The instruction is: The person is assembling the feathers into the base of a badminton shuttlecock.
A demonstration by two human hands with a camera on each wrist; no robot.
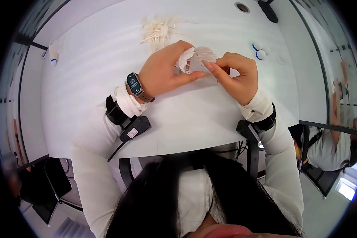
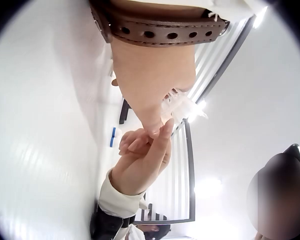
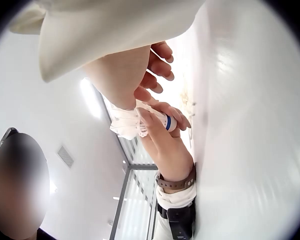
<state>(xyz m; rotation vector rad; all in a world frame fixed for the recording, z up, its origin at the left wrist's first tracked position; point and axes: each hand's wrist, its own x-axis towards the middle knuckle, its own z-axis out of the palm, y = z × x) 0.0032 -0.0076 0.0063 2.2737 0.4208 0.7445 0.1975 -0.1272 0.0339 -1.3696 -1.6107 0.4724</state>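
A white shuttlecock [image 1: 204, 54] with a blue band round its cork base [image 3: 169, 123] is between the two hands. My left hand [image 1: 162, 69] grips it, fingers round the base and thumb along the near side. The skirt opens toward my right hand [image 1: 238, 75], whose thumb and index finger pinch at the skirt's edge; its other fingers are curled in. In the left wrist view, the pale skirt [image 2: 180, 107] shows beyond the left hand, and the fingertips of both hands are close together. What exactly the right fingertips pinch is hidden.
A loose heap of pale feather shafts [image 1: 158, 31] lies on the white table [image 1: 178, 127] beyond the left hand. Two white cork bases with blue bands [image 1: 260, 54] sit at the right. Another shuttlecock [image 1: 54, 55] lies far left. A round table hole [image 1: 242, 7] is at the back.
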